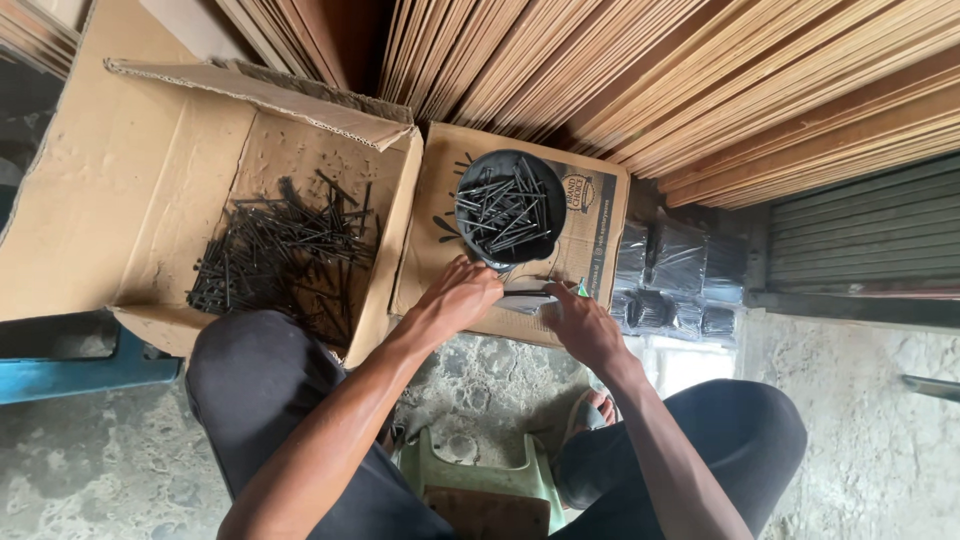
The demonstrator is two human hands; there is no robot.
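My hands meet just below a round black bowl. My left hand is curled, knuckles up, its fingertips at the near rim of the bowl; I cannot tell whether it pinches anything. My right hand grips a small clear plastic bag with dark nails inside, thumb and fingers closed on it. The bowl is heaped with black nails and stands on a closed cardboard box that serves as my surface. To the left, touching it, an open cardboard carton holds a loose pile of the same nails. To the right of the closed box lie dark filled plastic packets. Behind everything lean stacked wooden sheets. A green plastic stool shows between my knees, on the concrete floor.
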